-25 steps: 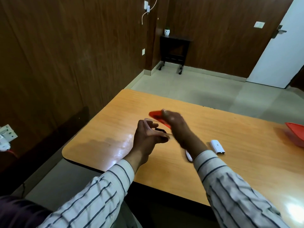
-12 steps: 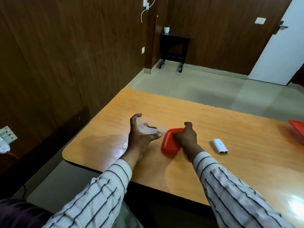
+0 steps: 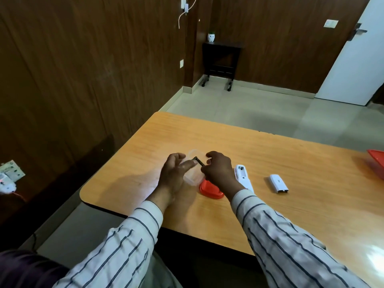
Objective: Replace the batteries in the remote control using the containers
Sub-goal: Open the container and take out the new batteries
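My left hand steadies a small clear plastic container on the wooden table. My right hand pinches a dark battery at the container's open top. The container's red lid lies flat on the table just in front of it, partly under my right wrist. The white remote control lies back-up, its battery bay open, right of my right hand. Its white battery cover lies further right.
A second red container sits at the table's far right edge. The table's left rounded corner is close to my left forearm. A dark wheeled stand with a small white pot stands by the far wall.
My right hand set the red lid down on the table, then moved up to the clear container and took hold of a battery. My left hand kept the container.
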